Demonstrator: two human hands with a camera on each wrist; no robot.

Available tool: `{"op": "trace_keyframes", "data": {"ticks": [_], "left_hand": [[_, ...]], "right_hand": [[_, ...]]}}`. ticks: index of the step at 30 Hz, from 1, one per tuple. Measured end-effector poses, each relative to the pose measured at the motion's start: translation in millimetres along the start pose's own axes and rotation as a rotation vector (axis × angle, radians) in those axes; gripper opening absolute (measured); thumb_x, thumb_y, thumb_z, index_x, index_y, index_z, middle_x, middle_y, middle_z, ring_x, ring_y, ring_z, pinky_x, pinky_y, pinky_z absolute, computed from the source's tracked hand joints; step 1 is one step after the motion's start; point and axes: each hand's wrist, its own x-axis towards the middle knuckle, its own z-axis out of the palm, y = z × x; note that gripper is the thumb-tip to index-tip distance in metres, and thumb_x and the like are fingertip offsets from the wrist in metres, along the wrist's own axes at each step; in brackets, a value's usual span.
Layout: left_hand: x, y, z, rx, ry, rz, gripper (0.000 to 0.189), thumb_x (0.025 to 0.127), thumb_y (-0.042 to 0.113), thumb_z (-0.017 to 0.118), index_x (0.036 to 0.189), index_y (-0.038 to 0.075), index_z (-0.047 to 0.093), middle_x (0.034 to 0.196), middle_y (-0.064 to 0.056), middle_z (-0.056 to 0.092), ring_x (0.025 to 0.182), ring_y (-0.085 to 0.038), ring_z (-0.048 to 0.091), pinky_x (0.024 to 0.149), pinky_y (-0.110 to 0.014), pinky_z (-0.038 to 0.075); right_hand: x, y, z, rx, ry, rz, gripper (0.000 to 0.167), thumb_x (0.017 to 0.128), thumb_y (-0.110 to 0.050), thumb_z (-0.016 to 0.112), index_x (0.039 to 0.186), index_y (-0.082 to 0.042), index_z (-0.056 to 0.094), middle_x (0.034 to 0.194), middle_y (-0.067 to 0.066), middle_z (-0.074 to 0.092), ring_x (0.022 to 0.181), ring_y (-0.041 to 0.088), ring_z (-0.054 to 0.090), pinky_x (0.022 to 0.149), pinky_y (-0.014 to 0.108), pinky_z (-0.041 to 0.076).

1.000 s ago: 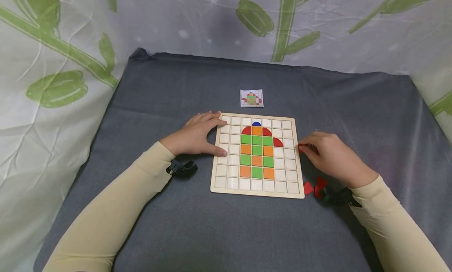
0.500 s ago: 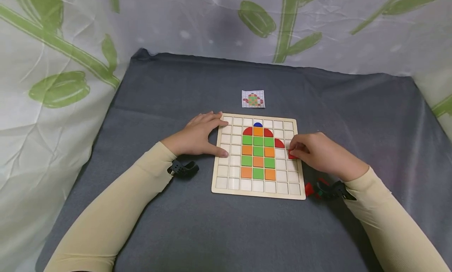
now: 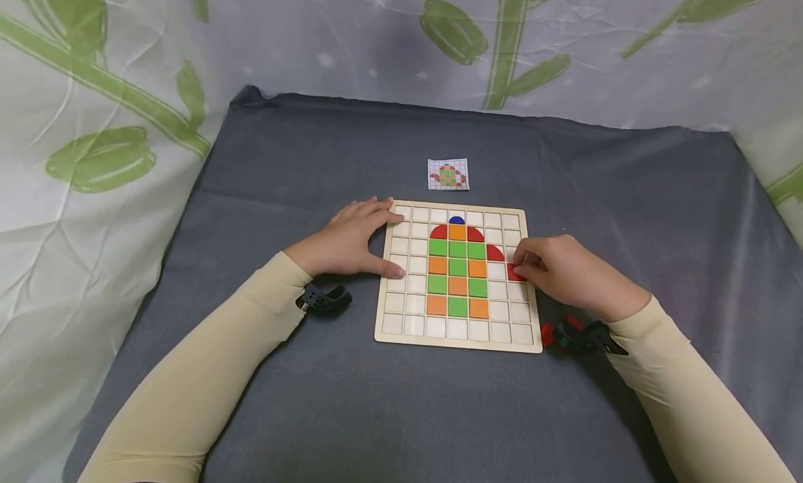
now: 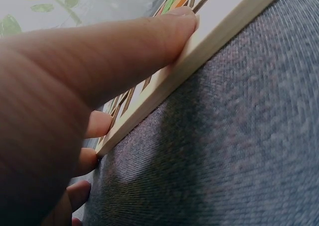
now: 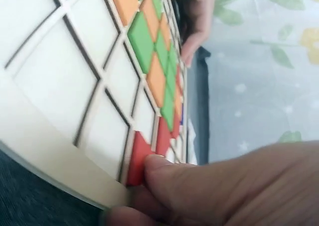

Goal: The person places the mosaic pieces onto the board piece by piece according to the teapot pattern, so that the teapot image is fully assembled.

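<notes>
A wooden grid board [image 3: 458, 343] lies flat on the cloth, with orange, green and red tiles in its middle columns and a blue half-round tile [image 3: 456, 220] at their top. My left hand [image 3: 351, 239] rests on the board's left edge, thumb and fingers spread. In the left wrist view the thumb [image 4: 149, 42] lies across the rim. My right hand [image 3: 577, 274] pinches a red tile [image 5: 138, 159] at a cell by the board's right edge. Diagonally up and left of that cell sits a red round-edged tile [image 3: 495, 253]. The right fingertips are partly hidden.
Beyond the board lies a small printed card [image 3: 448, 174] with a coloured grid pattern. Loose red pieces [image 3: 548, 334] lie off the board's lower right corner, partly hidden by the right wrist strap [image 3: 586, 338]. Dark grey cloth [image 3: 401, 413] covers the table.
My right hand has moved left from beside the board to over its right column, bringing the red tile to a cell there. The left hand has stayed in place.
</notes>
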Motion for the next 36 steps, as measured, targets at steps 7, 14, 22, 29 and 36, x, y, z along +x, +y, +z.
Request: {"op": "trace_keyframes", "data": {"ticks": [7,14,22,29,36], "left_hand": [[-0.3,2.4,0.7,-0.014,-0.002,-0.001,0.103,0.079,0.064,0.085,0.162,0.02,0.042,0.176,-0.007,0.016,0.163,-0.034,0.006,0.129,-0.059,0.004],[-1.2,4.1,0.2,-0.02,-0.004,-0.007,0.102,0.08,0.064,0.085,0.162,0.019,0.042,0.176,-0.008,0.017,0.163,-0.034,0.006,0.129,-0.06,0.004],[-0.7,5.4,-1.3,-0.01,-0.004,-0.008,0.103,0.079,0.064,0.085,0.162,0.02,0.042,0.176,-0.007,0.017,0.163,-0.034,0.006,0.13,-0.058,0.003],[-0.8,3.8,-1.0,-0.01,0.003,-0.006,0.101,0.079,0.064,0.085,0.161,0.02,0.043,0.176,-0.007,0.018,0.163,-0.033,0.007,0.13,-0.057,0.003],[-0.2,1.5,-0.9,-0.008,0.005,0.004,0.102,0.079,0.065,0.084,0.161,0.02,0.043,0.176,-0.007,0.018,0.163,-0.034,0.007,0.13,-0.057,0.003]], "right_hand": [[-16.7,4,-6,0.002,-0.05,0.01,0.006,0.098,-0.017,0.076,0.095,-0.012,0.074,0.076,-0.008,0.068,0.065,0.009,0.055,0.06,0.027,0.047],[-36.5,10,-4,-0.01,-0.123,0.041,0.014,0.097,-0.027,0.079,0.089,-0.017,0.072,0.073,-0.01,0.063,0.062,0.007,0.052,0.058,0.026,0.045],[-57.9,13,3,0.044,-0.164,-0.025,0.033,0.081,-0.028,0.093,0.101,-0.016,0.071,0.091,-0.01,0.062,0.08,0.006,0.056,0.071,0.025,0.052],[-60.0,10,8,0.075,-0.186,-0.055,0.026,0.082,-0.019,0.093,0.095,-0.018,0.071,0.09,-0.01,0.06,0.08,0.005,0.055,0.068,0.024,0.052],[-60.0,11,8,0.085,-0.137,-0.047,0.022,0.083,-0.014,0.091,0.092,-0.018,0.071,0.082,-0.013,0.062,0.072,0.001,0.057,0.065,0.023,0.052]]}}
